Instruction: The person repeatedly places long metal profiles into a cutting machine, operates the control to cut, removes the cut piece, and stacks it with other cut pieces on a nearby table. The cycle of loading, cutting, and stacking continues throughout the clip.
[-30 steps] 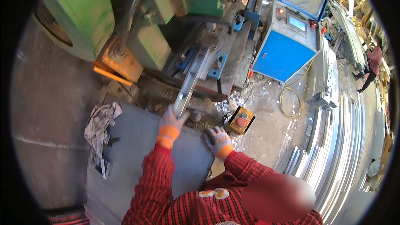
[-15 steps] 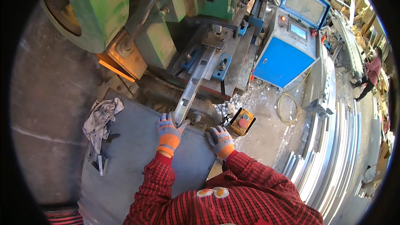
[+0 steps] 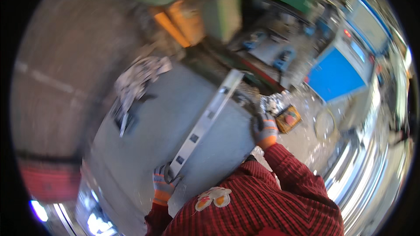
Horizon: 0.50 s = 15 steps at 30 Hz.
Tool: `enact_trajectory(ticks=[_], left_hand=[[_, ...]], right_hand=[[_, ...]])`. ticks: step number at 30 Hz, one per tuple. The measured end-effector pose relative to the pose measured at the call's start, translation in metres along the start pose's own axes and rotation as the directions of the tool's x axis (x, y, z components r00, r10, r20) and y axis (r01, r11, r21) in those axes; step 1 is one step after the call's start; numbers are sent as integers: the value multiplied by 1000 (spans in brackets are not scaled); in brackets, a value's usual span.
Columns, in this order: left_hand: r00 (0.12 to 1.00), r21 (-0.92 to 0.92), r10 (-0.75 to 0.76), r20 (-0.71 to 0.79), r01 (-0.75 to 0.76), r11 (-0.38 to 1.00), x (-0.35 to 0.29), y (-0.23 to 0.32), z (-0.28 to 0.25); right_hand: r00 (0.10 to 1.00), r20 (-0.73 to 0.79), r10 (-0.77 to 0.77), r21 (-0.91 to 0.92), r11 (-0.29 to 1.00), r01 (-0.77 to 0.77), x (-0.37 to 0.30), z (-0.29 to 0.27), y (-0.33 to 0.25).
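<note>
A long silvery metal bar [image 3: 202, 126] with several square holes lies slanted above the grey table [image 3: 144, 148]. My left hand [image 3: 162, 183], in a grey and orange glove, is closed around the bar's near end. The bar's far end lies near the table's far edge, apart from the press. My right hand [image 3: 265, 132], gloved alike, rests at the table's right edge with no object visible in it. Its fingers look stretched out, though blurred. Just beyond it stands a yellow button box [image 3: 288, 119] with a red button.
The green press [image 3: 227, 15] stands beyond the table, its orange part [image 3: 179, 24] jutting toward me. A crumpled rag [image 3: 140, 76] lies on the table's left edge. At the right are a blue control cabinet [image 3: 337, 74] and stacked long metal profiles [image 3: 354, 183].
My left hand has drawn the bar out of the press and back over the table toward me. The view has swung, and my right hand stays near the table's right edge.
</note>
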<state>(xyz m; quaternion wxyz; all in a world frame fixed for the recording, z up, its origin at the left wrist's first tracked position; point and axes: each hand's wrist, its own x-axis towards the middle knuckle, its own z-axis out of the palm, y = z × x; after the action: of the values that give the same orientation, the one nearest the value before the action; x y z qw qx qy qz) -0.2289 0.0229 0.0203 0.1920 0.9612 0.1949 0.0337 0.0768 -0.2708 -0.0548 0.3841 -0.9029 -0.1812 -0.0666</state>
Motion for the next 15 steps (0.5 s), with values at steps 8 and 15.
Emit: enact_trajectory(ticks=[8,15], left_hand=[[903,-251,-429,6,417,873,-94,-17,-17],[693,-345,-636,-339,538,769,-191,-26,-5]], right_hand=[[996,-76,-42,208,977,56,-1,25,59],[927,-15,-374,-306,885,352,12,12,0]])
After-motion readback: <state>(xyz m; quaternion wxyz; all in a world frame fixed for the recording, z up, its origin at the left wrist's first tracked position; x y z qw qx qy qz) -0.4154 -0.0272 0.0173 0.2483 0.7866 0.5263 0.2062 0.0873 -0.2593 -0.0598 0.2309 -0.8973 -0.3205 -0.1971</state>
